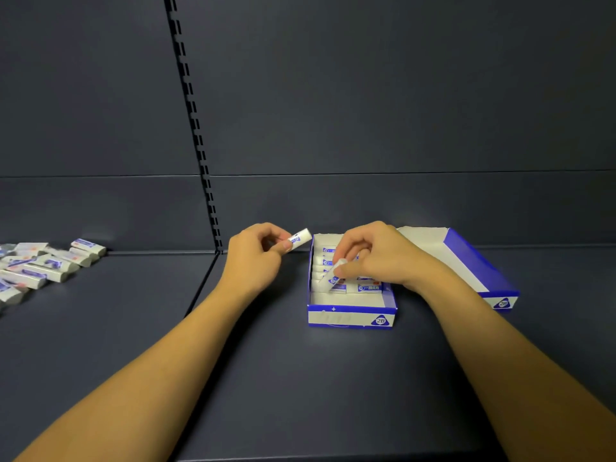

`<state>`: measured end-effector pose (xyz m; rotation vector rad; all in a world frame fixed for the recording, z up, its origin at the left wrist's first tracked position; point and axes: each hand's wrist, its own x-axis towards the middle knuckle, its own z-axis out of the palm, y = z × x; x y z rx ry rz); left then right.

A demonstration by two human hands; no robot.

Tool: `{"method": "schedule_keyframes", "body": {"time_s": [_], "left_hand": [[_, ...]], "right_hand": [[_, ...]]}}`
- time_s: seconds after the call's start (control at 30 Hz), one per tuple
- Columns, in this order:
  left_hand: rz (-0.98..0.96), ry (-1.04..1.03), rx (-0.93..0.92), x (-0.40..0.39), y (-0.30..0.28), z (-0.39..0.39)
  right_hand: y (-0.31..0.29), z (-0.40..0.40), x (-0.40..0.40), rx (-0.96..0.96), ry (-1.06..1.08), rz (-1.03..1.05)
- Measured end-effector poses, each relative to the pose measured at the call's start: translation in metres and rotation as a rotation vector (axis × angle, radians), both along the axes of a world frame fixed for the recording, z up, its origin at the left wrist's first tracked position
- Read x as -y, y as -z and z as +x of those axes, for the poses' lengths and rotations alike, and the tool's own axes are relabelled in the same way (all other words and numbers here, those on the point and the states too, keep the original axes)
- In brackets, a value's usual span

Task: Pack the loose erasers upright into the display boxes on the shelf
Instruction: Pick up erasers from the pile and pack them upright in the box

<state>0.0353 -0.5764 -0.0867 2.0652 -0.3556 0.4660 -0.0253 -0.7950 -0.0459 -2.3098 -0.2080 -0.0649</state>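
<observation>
A blue-and-white display box (350, 316) marked 2B stands on the dark shelf, with several erasers upright in its back rows. My right hand (376, 255) reaches into it and pinches a white eraser (330, 276) that leans tilted over the front row. My left hand (256, 255), just left of the box, holds another white eraser (300, 237) between thumb and fingers, pointing toward the box. A pile of loose erasers (43, 265) lies at the far left of the shelf.
A second blue-and-white box (480, 271) sits behind and right of the first, partly hidden by my right wrist; its inside looks bare. A slotted upright (200, 145) divides the dark back panel. A seam runs between two shelf boards.
</observation>
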Motion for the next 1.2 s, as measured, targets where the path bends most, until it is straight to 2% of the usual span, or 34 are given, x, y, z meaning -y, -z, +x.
{"method": "schedule_keyframes", "body": {"time_s": [0.17,0.47,1.07,1.2], "left_hand": [[0.001,0.018,0.043,0.005,0.0,0.001],[0.016,0.046,0.035,0.01,0.007,0.002],[-0.003,0.043,0.017,0.01,0.009,-0.002],[-0.011,0.047,0.008,0.009,0.009,-0.003]], "right_hand": [[0.002,-0.001,-0.008,-0.008,0.018,-0.059],[0.012,-0.007,-0.009,0.016,0.033,-0.339],[0.021,-0.003,-0.007,0.086,0.094,-0.111],[0.019,-0.005,-0.008,0.079,0.052,-0.223]]}}
